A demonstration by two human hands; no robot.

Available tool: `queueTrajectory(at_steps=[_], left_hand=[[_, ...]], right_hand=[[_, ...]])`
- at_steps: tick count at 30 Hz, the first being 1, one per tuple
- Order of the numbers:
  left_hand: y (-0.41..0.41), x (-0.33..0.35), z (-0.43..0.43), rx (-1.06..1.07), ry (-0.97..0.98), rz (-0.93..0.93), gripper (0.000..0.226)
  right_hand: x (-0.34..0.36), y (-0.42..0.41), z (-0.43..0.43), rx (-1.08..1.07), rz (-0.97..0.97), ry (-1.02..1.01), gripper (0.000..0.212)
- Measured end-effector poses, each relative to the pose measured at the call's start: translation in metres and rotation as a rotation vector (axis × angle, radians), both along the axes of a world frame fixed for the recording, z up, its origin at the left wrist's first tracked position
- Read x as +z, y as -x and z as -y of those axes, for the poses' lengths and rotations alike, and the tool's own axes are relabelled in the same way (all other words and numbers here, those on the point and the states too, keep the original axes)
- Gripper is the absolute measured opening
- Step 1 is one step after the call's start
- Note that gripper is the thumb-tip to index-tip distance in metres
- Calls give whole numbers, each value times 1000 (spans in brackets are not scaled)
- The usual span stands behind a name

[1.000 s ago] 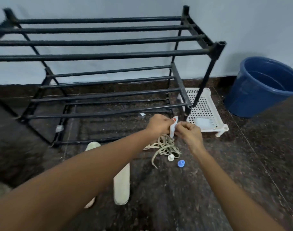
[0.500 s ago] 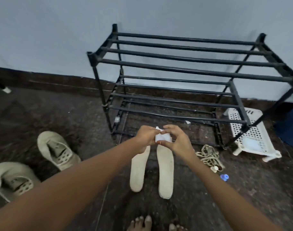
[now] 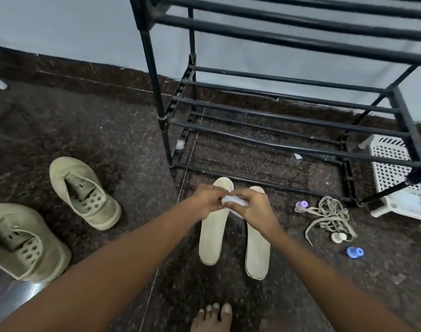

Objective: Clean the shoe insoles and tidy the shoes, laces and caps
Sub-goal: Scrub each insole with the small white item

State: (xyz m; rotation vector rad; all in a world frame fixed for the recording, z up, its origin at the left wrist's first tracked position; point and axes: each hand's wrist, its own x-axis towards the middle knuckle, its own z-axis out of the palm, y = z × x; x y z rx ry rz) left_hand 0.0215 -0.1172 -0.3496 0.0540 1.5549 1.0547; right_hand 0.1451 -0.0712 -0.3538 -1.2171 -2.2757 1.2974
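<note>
Rack bars of the black shoe rack [image 3: 288,39] fill the top of our view, closer and larger than half a second ago, because our head has dipped toward the dark stone floor [image 3: 113,130]. At our left, one olive shoe [image 3: 85,192] lies unlaced nearer the rack and a second olive shoe [image 3: 22,245] lies at the frame edge; neither has moved. The white perforated tray [image 3: 396,173] stands at the rack's right foot, now cut off by the frame edge. In front of the rack the left insole [image 3: 211,236] and right insole [image 3: 257,255] lie side by side, where they lay before. Over their far ends our left hand [image 3: 208,200] and right hand [image 3: 255,207] meet, the curled fingers and thumbs of both pinching a small white wipe [image 3: 231,200], which looks more crumpled than earlier. To the right lie the tangled laces [image 3: 329,216], with a purple cap [image 3: 301,206] just beside them, a white cap [image 3: 337,237] at their near end and a blue cap [image 3: 354,252] a little apart.
</note>
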Motion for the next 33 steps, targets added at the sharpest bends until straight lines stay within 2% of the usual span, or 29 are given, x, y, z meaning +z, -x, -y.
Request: queueTrajectory(at_steps=[2,6,8,10,14,16,23,30,33], left_hand=[[-1,-11,-3,58,10,4,21],[-1,-28,-4,89,35,-20,20],[1,-38,-5,93,53,-78,21],[5,-47,-5,79,81,-197,21],[12,-56,-1,-62,174,-610,21],[14,-60,0,-115,200,-672,24],[7,-76,-6,-218,258,-698,29],[9,-83,-8,-121,218,-672,21],[11,-83,-3,-60,191,-602,16]], right_hand=[[-9,0,1,28,13,3,30],[-23,3,5,61,-15,-39,16],[-29,5,4,12,-10,-12,17],[-37,7,1,-69,8,22,18],[-54,12,-9,-270,0,153,16],[-62,15,-13,-355,6,216,16],[-85,22,-14,-488,-6,362,16],[-92,25,-13,-531,-45,444,15],[-89,22,-14,-535,-60,469,15]])
